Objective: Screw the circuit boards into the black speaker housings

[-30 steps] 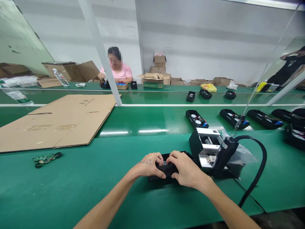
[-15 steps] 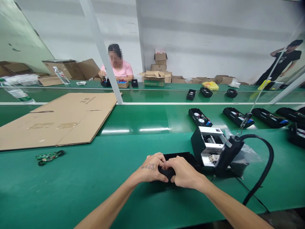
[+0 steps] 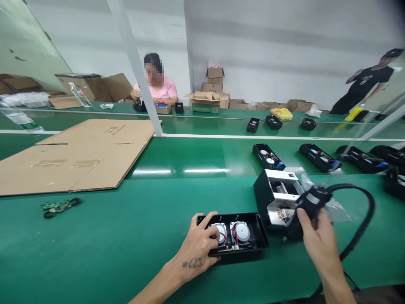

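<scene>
Presently, two speakers [image 3: 243,232] already sit in the black case [image 3: 243,255], fastening unclear and top still uncovered, on the tabletop [image 3: 126,253] at lower center of frame, left hand [image 3: 200,242] gripping its left end, right hand [image 3: 321,238] closed around the corded tool [image 3: 311,200].

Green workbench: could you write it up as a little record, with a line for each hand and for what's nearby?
Left hand: holding the left end of a black case
Right hand: gripping a black tool with a thick cable
Inside the case: two round silver parts, wires
Behind the tool: black-and-white machine
Left on bench: green circuit boards, flattened cardboard
Far side: seated person in pink
</scene>
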A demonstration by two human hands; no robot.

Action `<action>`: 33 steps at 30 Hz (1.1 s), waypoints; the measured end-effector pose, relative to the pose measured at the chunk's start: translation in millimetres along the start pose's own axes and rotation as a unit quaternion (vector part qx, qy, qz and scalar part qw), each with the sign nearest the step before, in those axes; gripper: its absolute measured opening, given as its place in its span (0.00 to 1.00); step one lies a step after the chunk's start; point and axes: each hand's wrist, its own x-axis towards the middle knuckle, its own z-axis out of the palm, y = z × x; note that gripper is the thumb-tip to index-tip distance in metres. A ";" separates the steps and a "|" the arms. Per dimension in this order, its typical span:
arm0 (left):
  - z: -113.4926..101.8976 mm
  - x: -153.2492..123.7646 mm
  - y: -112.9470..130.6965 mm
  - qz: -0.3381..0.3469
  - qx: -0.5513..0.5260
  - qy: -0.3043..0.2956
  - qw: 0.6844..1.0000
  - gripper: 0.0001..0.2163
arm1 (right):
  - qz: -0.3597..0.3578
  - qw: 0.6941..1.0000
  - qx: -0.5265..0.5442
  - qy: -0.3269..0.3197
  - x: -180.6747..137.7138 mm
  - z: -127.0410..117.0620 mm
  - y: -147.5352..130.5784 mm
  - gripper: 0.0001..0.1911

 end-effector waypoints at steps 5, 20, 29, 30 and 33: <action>12.5 -1.4 -11.2 0.020 0.027 0.035 0.999 0.12 | 0.040 0.974 0.194 -0.110 8.2 5.6 4.9 0.21; 26.1 2.0 -8.6 0.016 0.042 0.091 0.995 0.12 | 0.017 0.897 0.397 -0.192 -1.6 -26.8 -62.7 0.33; 15.0 2.4 4.9 -0.016 0.003 0.043 0.999 0.12 | -0.026 0.842 0.443 -0.308 -65.8 49.4 -118.8 0.06; 14.7 2.3 4.9 -0.017 0.003 0.038 0.999 0.12 | -0.025 0.838 0.440 -0.321 -72.8 59.8 -117.5 0.04; 13.2 1.8 5.2 -0.024 0.000 0.023 0.999 0.11 | -0.016 0.836 0.422 -0.351 -84.6 82.5 -110.6 0.06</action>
